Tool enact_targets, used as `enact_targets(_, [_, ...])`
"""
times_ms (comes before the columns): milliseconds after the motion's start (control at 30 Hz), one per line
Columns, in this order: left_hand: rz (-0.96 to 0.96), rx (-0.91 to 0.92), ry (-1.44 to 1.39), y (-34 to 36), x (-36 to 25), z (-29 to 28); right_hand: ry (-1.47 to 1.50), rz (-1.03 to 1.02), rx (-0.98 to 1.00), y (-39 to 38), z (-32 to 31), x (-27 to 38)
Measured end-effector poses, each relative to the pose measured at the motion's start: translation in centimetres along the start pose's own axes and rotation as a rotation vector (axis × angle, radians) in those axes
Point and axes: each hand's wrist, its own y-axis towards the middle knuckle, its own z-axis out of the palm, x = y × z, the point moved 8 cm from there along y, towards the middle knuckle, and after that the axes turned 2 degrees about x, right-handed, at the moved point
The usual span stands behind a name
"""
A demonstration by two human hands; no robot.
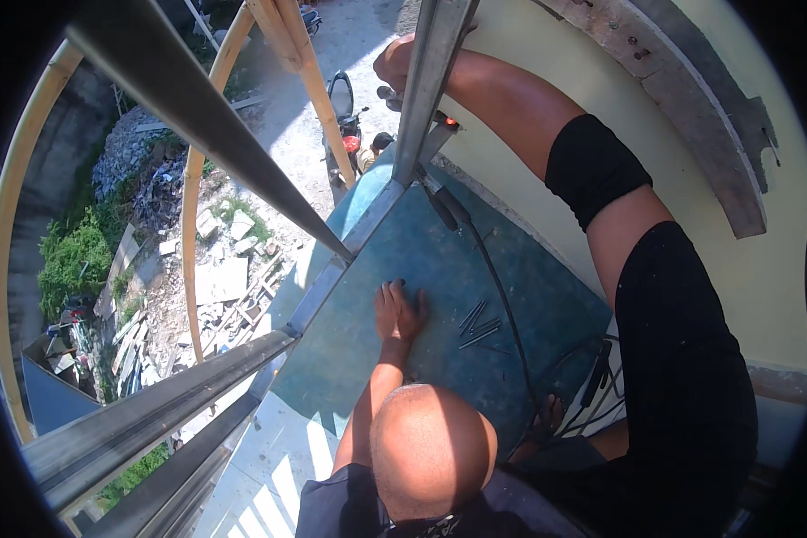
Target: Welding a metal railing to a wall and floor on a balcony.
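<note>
Low on the blue-green board (349, 377), my left hand (399, 309) rests with its fingers curled; a small dark thing shows at the fingertips, too small to name. Just right of it lie several thin grey rods (480, 327). My right arm, with a black elbow band, reaches far up to the upright metal post (428, 81). There my right hand (396, 65) appears wrapped around the post, which hides part of it. Below that hand a grey metal piece (390, 96) sticks out, and a spot beside the post glows orange-red (451, 122).
A welding electrode holder (444, 208) lies at the post's foot, its black cable (502, 309) trailing toward me. My bent knee (432, 448) fills the lower middle. Metal bars (215, 125) and wooden poles (193, 206) edge the left, above rubble (224, 278) and a motorbike (345, 134). A pale wall stands right.
</note>
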Motion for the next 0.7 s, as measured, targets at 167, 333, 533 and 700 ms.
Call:
enact_targets(167, [0.001,0.023,-0.018,0.1,-0.2,0.0,0.317,0.032,0.045,-3.7,-1.9,1.0])
enact_targets(333, [-0.001,0.030,-0.002,0.2,-0.1,0.1,1.013,-0.282,0.088,-9.3,-4.9,3.3])
enact_targets(533, [-0.015,0.040,-0.006,0.0,0.0,0.3,-0.015,-0.095,0.056,-6.5,-3.9,4.4])
enact_targets(700, [-0.005,0.031,-0.021,-0.1,0.0,0.2,-0.187,-0.106,0.094,-8.2,-4.3,5.3])
